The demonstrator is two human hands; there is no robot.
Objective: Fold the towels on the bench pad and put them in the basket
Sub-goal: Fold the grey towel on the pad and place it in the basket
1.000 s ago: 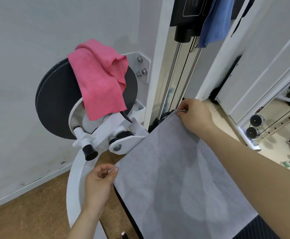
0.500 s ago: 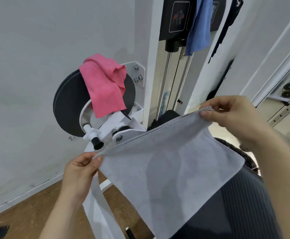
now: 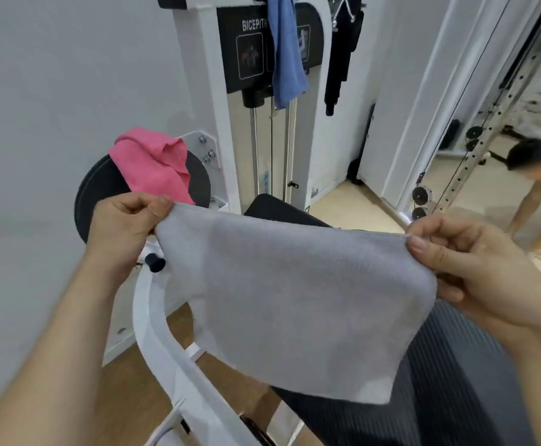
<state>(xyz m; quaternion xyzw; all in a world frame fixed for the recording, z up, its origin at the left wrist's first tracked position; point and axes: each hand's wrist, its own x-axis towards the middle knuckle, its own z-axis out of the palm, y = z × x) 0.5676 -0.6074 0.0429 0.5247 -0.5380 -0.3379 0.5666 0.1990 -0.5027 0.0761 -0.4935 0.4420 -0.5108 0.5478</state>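
**Grey towel held up over the bench pad**

The left hand [image 3: 127, 220] pinched one top corner of a grey towel [image 3: 295, 300] and the right hand [image 3: 465, 268] pinched the other, thumbs pressed on the cloth. The towel hung spread between them, above the dark ribbed bench pad [image 3: 455, 381]. A curved white frame [image 3: 153, 333] stood over a wooden floor [image 3: 127, 381]. Farther back, a pink towel [image 3: 150, 162] lay draped over a black disc [image 3: 98, 194], and a blue towel [image 3: 287, 59] hung on the white machine tower [image 3: 198, 75]. A grey wall [image 3: 53, 75] stood to the left, a mirror [image 3: 520, 123] to the right.
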